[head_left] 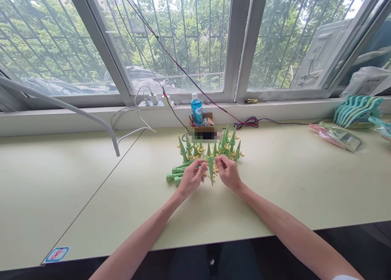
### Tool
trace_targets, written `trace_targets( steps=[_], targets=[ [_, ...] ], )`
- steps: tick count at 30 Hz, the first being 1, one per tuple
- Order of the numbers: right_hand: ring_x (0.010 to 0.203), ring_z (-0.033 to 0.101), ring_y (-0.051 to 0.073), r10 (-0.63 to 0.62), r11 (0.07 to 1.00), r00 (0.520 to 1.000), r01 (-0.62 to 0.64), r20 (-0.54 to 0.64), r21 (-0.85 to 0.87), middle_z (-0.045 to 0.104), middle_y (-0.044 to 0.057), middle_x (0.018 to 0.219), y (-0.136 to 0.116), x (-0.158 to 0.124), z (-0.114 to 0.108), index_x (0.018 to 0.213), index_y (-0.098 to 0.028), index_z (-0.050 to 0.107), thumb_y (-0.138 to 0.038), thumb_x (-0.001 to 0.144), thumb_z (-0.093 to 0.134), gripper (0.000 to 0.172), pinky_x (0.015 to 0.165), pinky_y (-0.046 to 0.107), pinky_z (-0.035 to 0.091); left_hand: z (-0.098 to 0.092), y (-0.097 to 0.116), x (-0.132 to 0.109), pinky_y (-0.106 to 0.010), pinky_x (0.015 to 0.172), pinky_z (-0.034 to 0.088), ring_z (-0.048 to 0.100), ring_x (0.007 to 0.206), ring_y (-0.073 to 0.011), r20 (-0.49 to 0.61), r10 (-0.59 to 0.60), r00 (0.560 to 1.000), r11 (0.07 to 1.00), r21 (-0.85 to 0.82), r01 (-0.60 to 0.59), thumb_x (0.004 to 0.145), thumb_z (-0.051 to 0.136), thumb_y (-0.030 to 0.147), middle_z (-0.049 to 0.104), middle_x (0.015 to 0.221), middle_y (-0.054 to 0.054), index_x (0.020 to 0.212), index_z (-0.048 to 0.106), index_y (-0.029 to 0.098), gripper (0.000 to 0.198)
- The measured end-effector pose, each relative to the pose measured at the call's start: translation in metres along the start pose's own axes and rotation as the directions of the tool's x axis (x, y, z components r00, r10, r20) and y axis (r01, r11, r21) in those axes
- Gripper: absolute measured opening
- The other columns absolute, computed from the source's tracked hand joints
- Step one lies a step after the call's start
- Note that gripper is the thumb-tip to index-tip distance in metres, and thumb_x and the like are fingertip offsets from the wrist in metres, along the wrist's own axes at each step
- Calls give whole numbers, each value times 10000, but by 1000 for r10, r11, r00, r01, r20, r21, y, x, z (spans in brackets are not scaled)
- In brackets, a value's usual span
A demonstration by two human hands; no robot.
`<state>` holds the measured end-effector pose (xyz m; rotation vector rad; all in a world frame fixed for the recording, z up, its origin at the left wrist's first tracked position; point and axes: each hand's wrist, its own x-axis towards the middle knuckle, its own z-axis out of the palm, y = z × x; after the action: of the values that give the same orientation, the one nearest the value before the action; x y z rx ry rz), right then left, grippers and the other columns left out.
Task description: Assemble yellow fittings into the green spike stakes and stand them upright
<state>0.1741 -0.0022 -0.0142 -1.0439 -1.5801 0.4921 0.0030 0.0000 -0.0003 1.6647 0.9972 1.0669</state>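
L hand (192,178) pinches capped end of a tapered green plastic spike (211,173), tip down over pale yellow-green tabletop (122,206); R hand (229,174) has fingertips together just beside it, can't tell if gripping. Behind: addl green plastic spikes (182,147), some lying on L, others standing tip-up, w/ small yellow plastic pieces (242,154) among them. Farther: blue plastic bottle (197,112) w/ white top at open brown cardboard box (210,119)

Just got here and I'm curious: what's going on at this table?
A green plastic spike is held point down between a person's left hand and right hand; which fingers grip it is unclear. Behind it, other spikes stand upright among small yellow pieces, and more lie on the table beside the left hand.
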Motion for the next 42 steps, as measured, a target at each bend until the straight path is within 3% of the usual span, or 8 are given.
trace_targets(
  steps=[3, 6, 11, 15, 23, 30, 36, 42],
  targets=[
    [492, 333, 110, -3, 1000, 1000, 3, -4, -7, 386, -35, 577, 0, 0, -1, 706, -205, 439, -409, 989, 407, 350, 480, 252, 278, 0, 2, 1, -190, 402, 356, 476, 427, -68, -26, -9, 1000, 1000, -10, 9, 917, 478, 547, 537, 612, 16, 751, 549, 156, 431],
    [488, 318, 108, -14, 1000, 1000, 14, -1, -16, 367, -39, 570, 0, 0, -1, 696, -205, 427, -404, 989, 411, 354, 479, 253, 271, 0, 3, 1, -193, 391, 320, 404, 368, -61, -9, -67, 998, 998, -4, 67, 917, 472, 555, 439, 462, 43, 619, 480, 162, 493],
    [496, 332, 106, -70, 997, 997, 71, 32, -43, 383, -40, 568, 2, 0, 0, 707, -201, 443, -367, 995, 412, 334, 492, 247, 284, 2, 6, 0, -194, 369, 302, 398, 343, -60, 82, -152, 985, 979, -124, 162, 905, 498, 544, 455, 468, 42, 626, 467, 164, 472],
    [504, 360, 101, -121, 991, 991, 123, 55, -49, 414, -37, 579, 3, -2, 1, 717, -194, 463, -335, 998, 412, 318, 503, 236, 303, 4, 10, -1, -207, 354, 337, 468, 384, -78, 130, -189, 973, 944, -249, 217, 882, 533, 535, 532, 591, 2, 638, 482, 154, 455],
    [499, 353, 99, -151, 987, 988, 152, 35, -45, 417, -38, 577, 3, -2, 1, 725, -192, 473, -317, 999, 415, 307, 491, 236, 296, 4, 7, 0, -220, 402, 407, 502, 471, -103, 165, -171, 971, 899, -378, 222, 892, 546, 479, 513, 574, 4, 662, 501, 153, 401],
    [498, 341, 97, -159, 986, 987, 160, 33, -44, 401, -42, 573, 4, -1, 2, 723, -191, 470, -310, 1001, 415, 308, 493, 238, 290, 4, 7, 0, -232, 451, 436, 551, 481, -126, 196, -156, 968, 859, -457, 230, 914, 527, 429, 597, 541, -24, 691, 464, 172, 347],
    [510, 368, 98, -167, 985, 985, 168, 47, -38, 426, -35, 591, 4, -1, 1, 729, -190, 473, -293, 1000, 420, 295, 508, 237, 302, 4, 9, 1, -256, 564, 507, 673, 610, -180, 171, -190, 967, 818, -516, 252, 869, 607, 450, 630, 568, -37, 673, 454, 168, 376],
    [519, 372, 101, -167, 986, 984, 168, 65, -20, 432, -33, 603, 3, 0, 0, 734, -192, 472, -287, 996, 425, 282, 511, 235, 301, 4, 10, 2, -276, 630, 543, 698, 657, -191, 118, -197, 973, 803, -550, 229, 851, 641, 402, 614, 565, -17, 664, 474, 163, 347]
  ],
)
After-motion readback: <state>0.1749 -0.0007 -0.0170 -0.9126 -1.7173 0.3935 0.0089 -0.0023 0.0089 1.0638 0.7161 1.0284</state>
